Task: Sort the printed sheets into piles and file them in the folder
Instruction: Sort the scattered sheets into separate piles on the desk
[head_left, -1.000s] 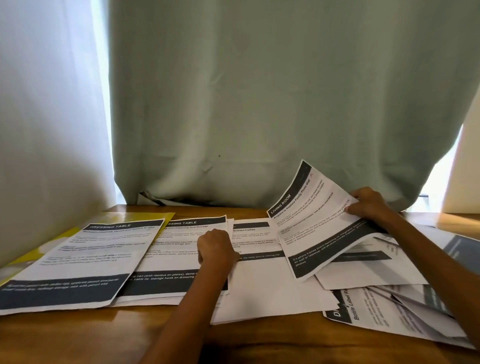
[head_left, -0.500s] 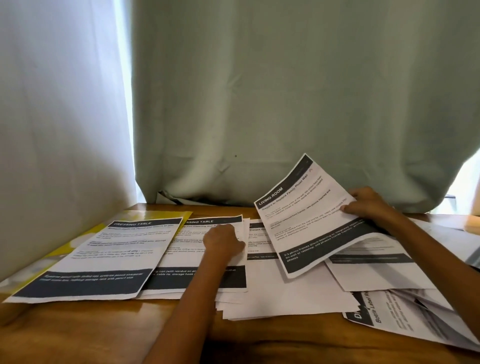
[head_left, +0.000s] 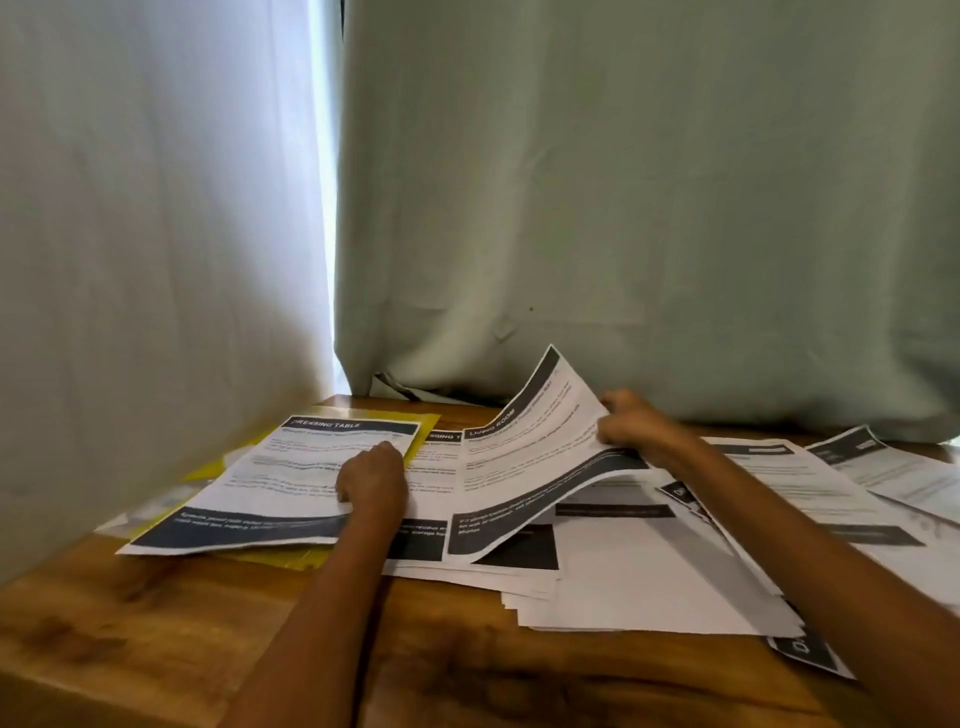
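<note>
Head camera view: a person is sitting at a wooden table (head_left: 156, 613), sorting printed sheets. Their right hand (head_left: 631, 426) is pinching the right edge of a sheet headed "Living Room" (head_left: 524, 467), fingers curled round the paper and lifting that side so the page is bowing upward while its lower left corner is resting on the papers below. The sheet's long axis is running from about seven o'clock up to one o'clock, and it is lying to the left of the right hand, at roughly nine o'clock from the fingers. The left hand (head_left: 371, 480) is sitting just beside it, at eight o'clock from the right hand, knuckles up and fingers curled down onto the right edge of a sheet headed "Dressing Table" (head_left: 291, 478); whether it is gripping or only pressing, I cannot tell. That sheet is lying on a glossy yellow folder (head_left: 415, 431) at the table's ten o'clock side. To my eye the left hand is nearer the folder, the right nearer the unsorted spread (head_left: 649, 582) at three to five o'clock. The sheets are thin, floppy, matte white with dark header and footer bands. Pale green curtains (head_left: 623, 208) are hanging behind.
</note>
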